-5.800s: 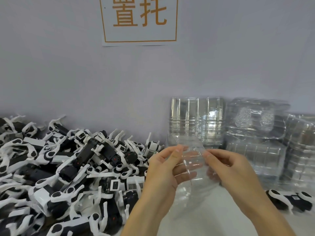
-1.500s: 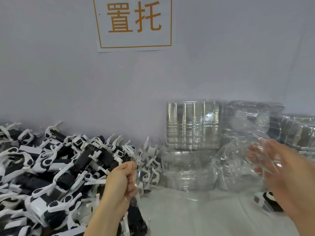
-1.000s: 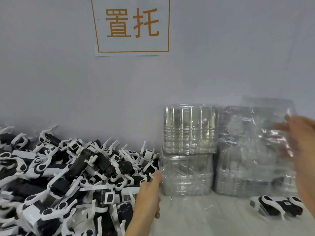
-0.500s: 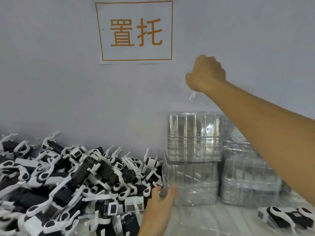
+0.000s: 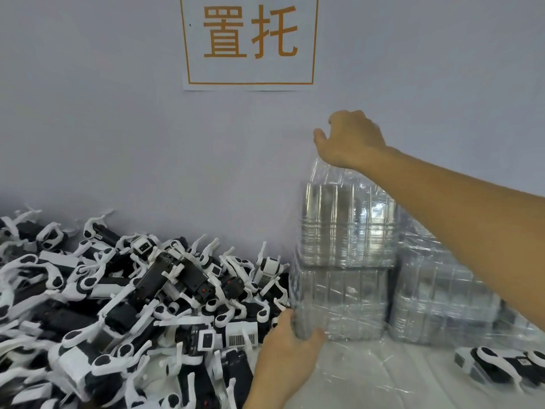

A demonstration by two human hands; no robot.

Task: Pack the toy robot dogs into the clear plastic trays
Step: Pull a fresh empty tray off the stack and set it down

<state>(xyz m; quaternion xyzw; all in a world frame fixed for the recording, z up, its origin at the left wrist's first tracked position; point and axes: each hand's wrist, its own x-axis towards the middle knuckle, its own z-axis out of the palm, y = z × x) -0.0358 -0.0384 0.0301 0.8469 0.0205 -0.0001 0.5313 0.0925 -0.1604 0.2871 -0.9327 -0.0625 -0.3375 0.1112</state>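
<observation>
Tray supply stage, before any packing. The right hand (image 5: 351,140) is raised above the upper stack of clear plastic trays (image 5: 346,225), fingers curled downward over a thin clear tray edge (image 5: 320,169) that rises from the stack top; whether the fingers actually pinch it cannot be told. The left hand (image 5: 290,346) rests against the lower front corner of the wrapped lower bundle of trays (image 5: 339,302), fingers curved round that corner, apparently steadying it. A second wrapped bundle (image 5: 442,296) stands just beside, to the right. The toy robot dogs (image 5: 132,290) lie heaped on the desk (image 5: 368,379) to the left, touching the lower bundle; one more dog (image 5: 498,367) lies apart at the right edge. No dog sits in a tray.

Judged step: setting or taking a tray at the stack. The next move calls for a free tray brought down to the open desk and a dog picked from the heap.

Compared with half a second earlier, the right hand has dropped from near the wall sign (image 5: 250,42) to just above the stack, and the left hand has closed onto the bundle corner.
</observation>
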